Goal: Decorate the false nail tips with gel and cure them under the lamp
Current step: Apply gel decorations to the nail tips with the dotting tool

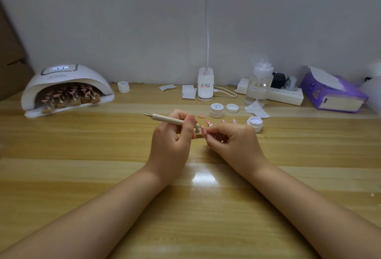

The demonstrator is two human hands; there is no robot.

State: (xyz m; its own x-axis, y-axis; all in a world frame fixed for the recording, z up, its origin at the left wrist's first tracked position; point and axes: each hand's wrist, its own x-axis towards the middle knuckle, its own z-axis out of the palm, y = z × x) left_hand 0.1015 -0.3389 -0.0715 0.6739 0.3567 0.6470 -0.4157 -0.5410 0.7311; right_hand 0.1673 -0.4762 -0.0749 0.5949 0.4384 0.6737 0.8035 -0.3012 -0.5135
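— So, nearest us, what are the hands doing?

— Her left hand (175, 133) curls round a wooden-handled tool (167, 119), laid across the fingers, probably parked while she works. Right hand (231, 139) pinches a pink nail tip (203, 130) against a small stand (197, 130), likely seating it.

— And beyond them?

— More nail tips (208, 123) lie loose on the table (82, 155), beside an open gel pot (255, 123), its lid (232, 108) and a closed pot (217, 110), all within easy reach.

— The lamp?

— Far left, the curing lamp (66, 85) shelters rows of mounted tips (70, 96), apparently curing.
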